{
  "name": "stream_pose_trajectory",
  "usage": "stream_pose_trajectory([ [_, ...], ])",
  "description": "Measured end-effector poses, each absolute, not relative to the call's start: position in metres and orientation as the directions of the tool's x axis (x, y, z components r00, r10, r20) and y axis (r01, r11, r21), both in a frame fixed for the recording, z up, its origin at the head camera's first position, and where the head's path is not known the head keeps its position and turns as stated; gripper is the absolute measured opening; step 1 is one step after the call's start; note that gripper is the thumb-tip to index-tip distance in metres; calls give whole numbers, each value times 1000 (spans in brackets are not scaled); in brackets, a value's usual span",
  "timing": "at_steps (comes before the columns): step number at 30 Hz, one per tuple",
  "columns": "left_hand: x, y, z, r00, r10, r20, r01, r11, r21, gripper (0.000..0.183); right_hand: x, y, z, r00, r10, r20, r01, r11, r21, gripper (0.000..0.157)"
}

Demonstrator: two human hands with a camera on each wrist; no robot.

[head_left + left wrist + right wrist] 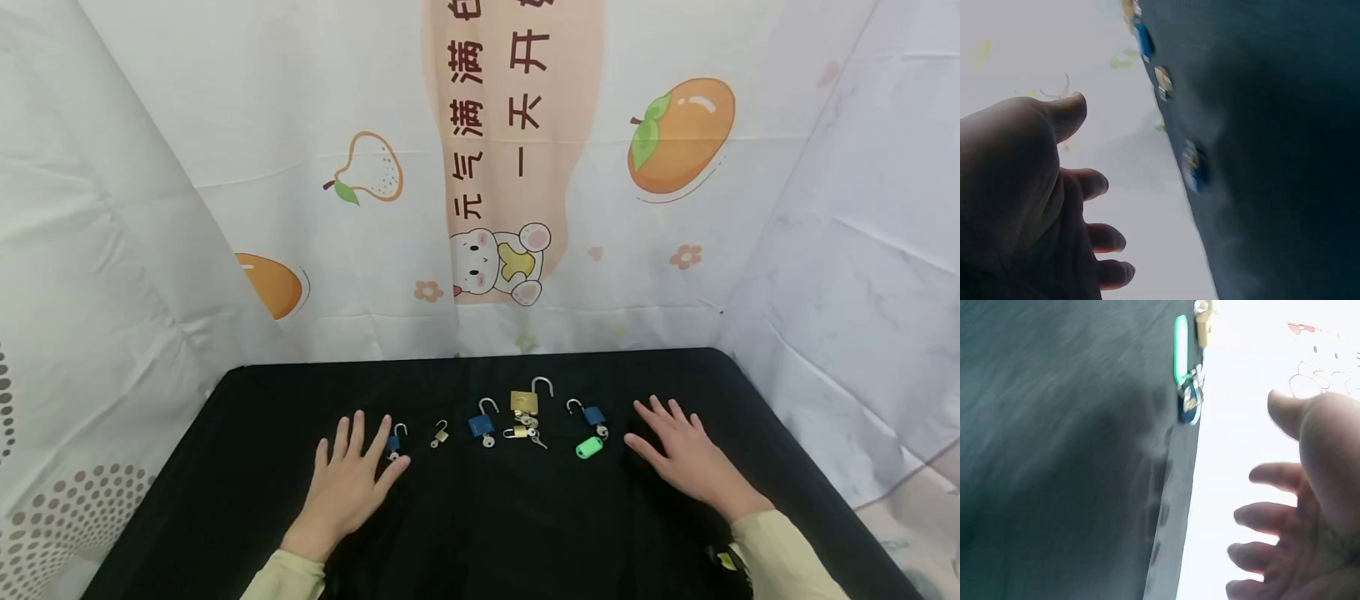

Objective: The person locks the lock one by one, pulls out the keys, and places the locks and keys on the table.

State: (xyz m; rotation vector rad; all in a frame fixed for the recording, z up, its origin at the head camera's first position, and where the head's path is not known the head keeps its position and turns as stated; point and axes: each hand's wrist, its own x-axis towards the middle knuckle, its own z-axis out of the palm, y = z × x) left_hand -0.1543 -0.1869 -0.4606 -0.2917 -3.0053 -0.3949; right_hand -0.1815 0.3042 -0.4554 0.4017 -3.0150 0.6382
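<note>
My left hand (341, 492) hovers over the table's left part with fingers spread, holding nothing. Close to its fingertips is a small blue padlock (394, 443), partly hidden by the hand in the head view. Right of it lies a tiny brass padlock (442, 435) with a key. A blue padlock (482, 426) and a large brass padlock (524, 403) lie mid-row, shackles raised. Below the large one is a small brass padlock (516, 432) with keys. Another blue padlock (594, 415) has a green key tag (589, 447). My right hand (693, 458), fingers spread, is right of that tag, holding nothing.
The padlocks lie in a row on a black-covered table (480, 525). Behind it hangs a white printed curtain (360, 258), and pale cloth panels (847, 275) stand at both sides. A dark item with a yellow-green patch (726, 560) shows by the right sleeve.
</note>
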Motion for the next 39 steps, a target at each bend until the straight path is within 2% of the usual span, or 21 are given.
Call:
stream_pose_trajectory([
  [5,-176,-147,-443,-919,355,171,384,905,185,69,-194,291,-457,-970,-191,151,-238,872,-428,61],
  [10,-212,-82,-439,-757,600,258,637,766,90,51,-211,272,-461,-984,-161,75,-177,849,-499,61],
  [12,-228,-53,-443,-693,667,271,702,710,47,42,-219,266,-464,-989,-145,34,-142,849,-509,62],
  [14,-241,-27,-448,-657,711,253,734,679,-3,35,-225,262,-466,-991,-134,9,-120,853,-508,63],
  [19,-264,24,-460,-678,726,119,725,686,-54,36,-233,254,-473,-996,-88,-32,-62,872,-485,60],
  [25,-277,53,-466,-720,694,-1,693,720,-44,38,-234,250,-474,-998,-44,-46,-14,858,-514,50],
  [33,-277,61,-465,-750,661,-7,661,750,-33,28,-233,251,-473,-997,-51,-50,-15,833,-553,33],
  [39,-276,59,-467,-723,691,15,690,723,-35,13,-233,257,-476,-998,-55,-19,-34,813,-582,29],
])
